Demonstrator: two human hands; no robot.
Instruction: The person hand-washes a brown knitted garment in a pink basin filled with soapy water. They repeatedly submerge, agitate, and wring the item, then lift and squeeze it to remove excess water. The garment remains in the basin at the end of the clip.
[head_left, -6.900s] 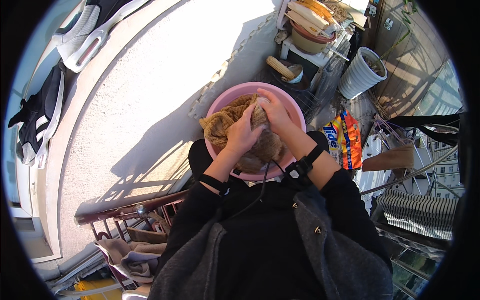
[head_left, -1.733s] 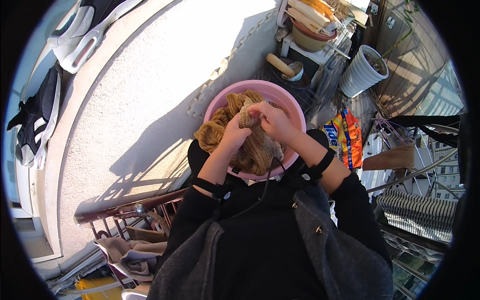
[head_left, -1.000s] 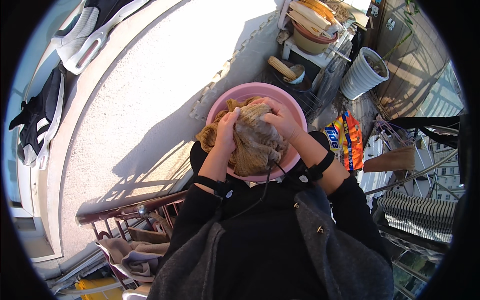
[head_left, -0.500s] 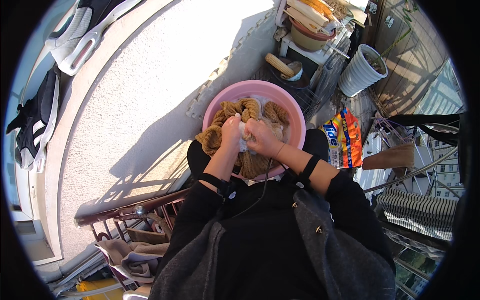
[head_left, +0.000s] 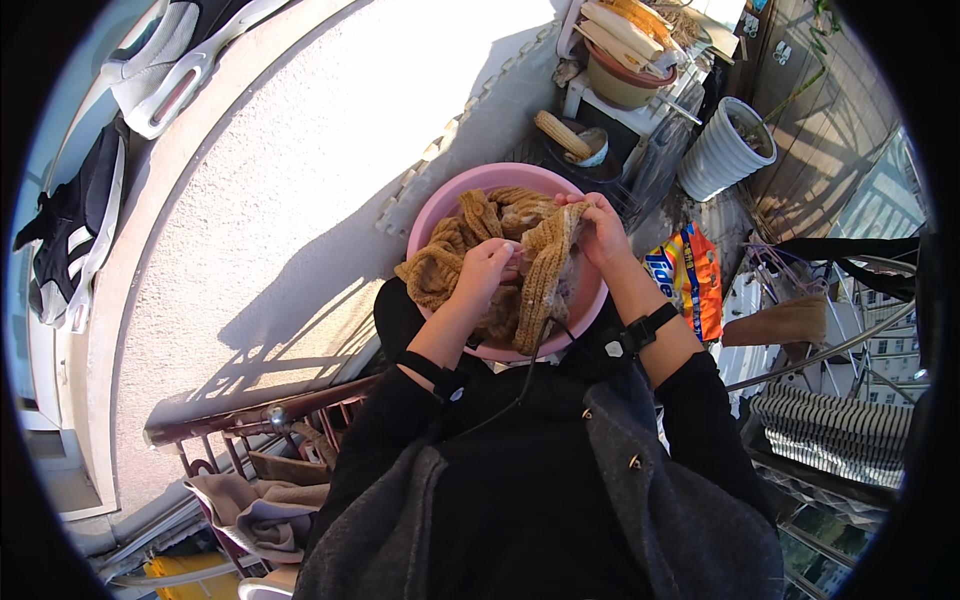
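Both hands are clenched on the knit (head_left: 545,262), a tan, chunky ribbed piece bunched over a pink basin (head_left: 432,212). The left hand (head_left: 484,272) is fisted around a fold at the basin's middle, knuckles up. The right hand (head_left: 598,228), at about 2 o'clock from the left one, pinches the top of a ribbed strip, fingers curled over its edge so that the strip hangs down between the two hands. The knit looks wet and heavy, with clumps draped over the basin's rim at 9 o'clock. Both forearms come up from 6 o'clock, bare to dark pushed-up sleeves, with a black band on each wrist.

At 3 o'clock from the basin lies an orange bag (head_left: 690,280); at 1 o'clock stands a white ribbed pot (head_left: 722,152).
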